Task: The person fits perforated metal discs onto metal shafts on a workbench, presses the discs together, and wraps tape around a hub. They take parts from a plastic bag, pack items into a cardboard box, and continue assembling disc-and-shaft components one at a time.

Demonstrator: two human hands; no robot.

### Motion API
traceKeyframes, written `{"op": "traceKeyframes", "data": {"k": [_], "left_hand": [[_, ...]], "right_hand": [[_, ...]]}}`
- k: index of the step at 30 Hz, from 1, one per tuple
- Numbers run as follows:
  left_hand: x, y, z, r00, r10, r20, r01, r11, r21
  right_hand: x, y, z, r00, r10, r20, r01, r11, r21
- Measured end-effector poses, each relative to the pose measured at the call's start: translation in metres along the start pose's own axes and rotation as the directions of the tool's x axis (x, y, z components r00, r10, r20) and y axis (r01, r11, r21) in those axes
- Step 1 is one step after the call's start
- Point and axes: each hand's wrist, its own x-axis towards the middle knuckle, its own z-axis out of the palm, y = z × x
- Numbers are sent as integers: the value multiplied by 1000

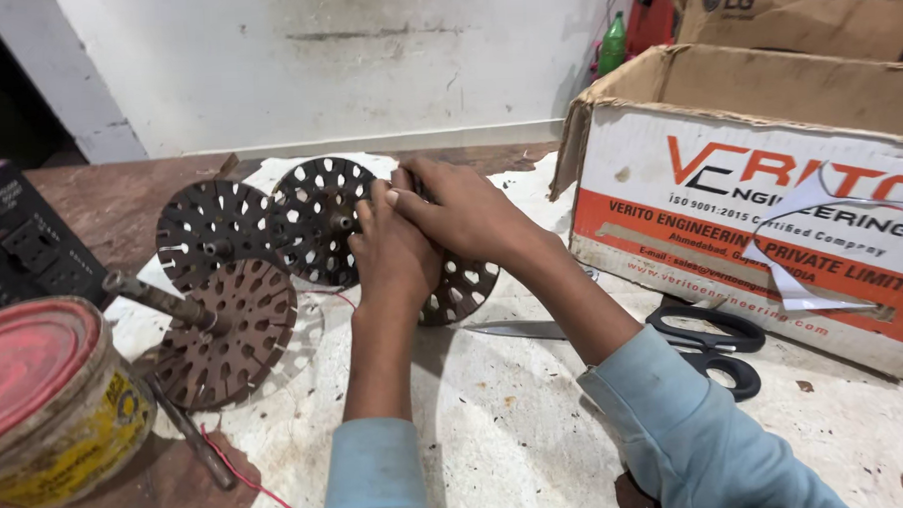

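L hand [396, 251] & R hand [460, 212] are both gripping 1 slotted disc [465, 286] at table centre. 3 more discs [315, 214] are lying left; 1 pair scissors [710, 340] right.

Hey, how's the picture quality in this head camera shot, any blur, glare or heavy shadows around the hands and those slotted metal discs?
Head view: sharp and evenly lit, no glare; the left hand and right hand cast only a soft shadow onto the white sheet. The slotted discs read clearly. Wide-angle bending shows in the cardboard box at the edge; the far left corner is dark.
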Motion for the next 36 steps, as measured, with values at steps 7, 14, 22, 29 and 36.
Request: {"op": "traceKeyframes", "data": {"k": [7,14,22,29,36], "left_hand": [[-1,-47,16,997,-3,-77,-3,997,-76],[2,-56,15,999,37,-34,-41,992,-123],[4,-99,27,991,87,-103,-97,991,-97],[19,-85,19,998,35,-43,-41,989,-140],[18,-88,33,990,72,-120,-84,992,-99]], "right_hand": [[6,4,55,994,112,-9,-112,988,-108],[21,12,31,998,20,55,-37,947,319],[34,30,81,980,108,167,-168,897,408],[44,21,69,982,114,153,-138,978,159],[36,27,69,968,80,237,-123,977,173]]}}
